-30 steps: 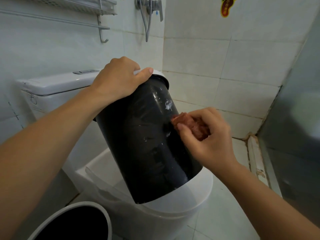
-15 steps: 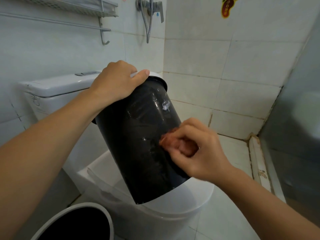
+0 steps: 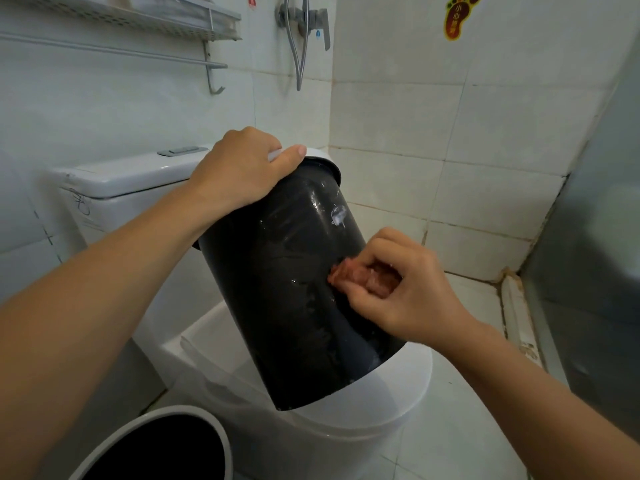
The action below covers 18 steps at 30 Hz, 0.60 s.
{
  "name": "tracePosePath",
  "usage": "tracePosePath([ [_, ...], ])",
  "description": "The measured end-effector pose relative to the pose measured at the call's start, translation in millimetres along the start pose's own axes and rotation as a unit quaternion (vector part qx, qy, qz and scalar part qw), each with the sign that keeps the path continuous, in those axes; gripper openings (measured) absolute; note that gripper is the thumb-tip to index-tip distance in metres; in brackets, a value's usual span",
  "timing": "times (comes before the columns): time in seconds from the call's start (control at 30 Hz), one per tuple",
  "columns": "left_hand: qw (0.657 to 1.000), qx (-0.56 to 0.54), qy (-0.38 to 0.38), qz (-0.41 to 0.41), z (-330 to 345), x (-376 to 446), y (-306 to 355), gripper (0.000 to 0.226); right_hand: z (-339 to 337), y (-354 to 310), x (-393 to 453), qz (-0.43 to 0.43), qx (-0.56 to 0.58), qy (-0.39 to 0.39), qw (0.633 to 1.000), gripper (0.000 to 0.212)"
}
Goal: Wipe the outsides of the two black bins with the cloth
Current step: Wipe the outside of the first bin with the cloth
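A black bin (image 3: pixel 284 289) with a white rim stands tilted on the closed toilet lid (image 3: pixel 391 403), its wall wet and streaked. My left hand (image 3: pixel 239 171) grips the bin's top rim, thumb over the edge. My right hand (image 3: pixel 401 289) holds a bunched reddish cloth (image 3: pixel 360 277) and presses it against the bin's right side, about halfway up. A second black bin (image 3: pixel 159 448) with a white rim stands on the floor at the lower left, only its open top showing.
The white toilet tank (image 3: pixel 114 181) sits behind the bin against the tiled wall. A metal rack (image 3: pixel 138 15) and towel bar hang above it. A shower valve (image 3: pixel 304 19) with its hose is at the corner. A glass panel (image 3: pixel 595 271) bounds the right side.
My right hand with the cloth slid down and left along the bin's side, then stayed near mid-height. My left hand kept its grip on the rim.
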State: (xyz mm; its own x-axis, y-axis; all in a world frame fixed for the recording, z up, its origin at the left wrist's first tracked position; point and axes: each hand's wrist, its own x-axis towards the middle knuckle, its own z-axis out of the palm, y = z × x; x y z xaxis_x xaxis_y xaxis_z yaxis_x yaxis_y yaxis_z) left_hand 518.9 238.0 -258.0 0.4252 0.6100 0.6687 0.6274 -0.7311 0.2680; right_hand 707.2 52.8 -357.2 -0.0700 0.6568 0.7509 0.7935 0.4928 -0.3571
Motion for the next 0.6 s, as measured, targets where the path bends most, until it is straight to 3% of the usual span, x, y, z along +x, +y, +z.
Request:
tracePosePath([
  [0.17, 1.0, 0.009, 0.005, 0.013, -1.5, -2.0, 10.4, 0.064, 6.9, 0.6, 15.7, 0.127, -0.085, 0.096, 0.984, 0.024],
  [0.23, 1.0, 0.012, 0.005, 0.009, -2.4, -1.9, 12.6, 0.064, 6.7, -8.5, 5.7, 0.06, -0.078, 0.085, 0.992, 0.026],
  [0.33, 1.0, 0.001, 0.0, 0.017, -2.5, -3.0, 12.3, 0.064, 7.4, -17.4, -5.8, -0.056, -0.067, -0.009, 0.996, 0.022],
  [0.5, 1.0, 0.008, 0.011, 0.02, -1.4, -6.0, 11.7, 0.065, 2.2, -8.1, 21.7, 0.119, -0.08, 0.074, 0.987, 0.02],
  [0.6, 1.0, 0.017, 0.014, 0.012, -1.4, -7.0, 12.2, 0.066, -2.6, -9.4, 15.8, 0.093, -0.089, 0.054, 0.99, 0.015],
])
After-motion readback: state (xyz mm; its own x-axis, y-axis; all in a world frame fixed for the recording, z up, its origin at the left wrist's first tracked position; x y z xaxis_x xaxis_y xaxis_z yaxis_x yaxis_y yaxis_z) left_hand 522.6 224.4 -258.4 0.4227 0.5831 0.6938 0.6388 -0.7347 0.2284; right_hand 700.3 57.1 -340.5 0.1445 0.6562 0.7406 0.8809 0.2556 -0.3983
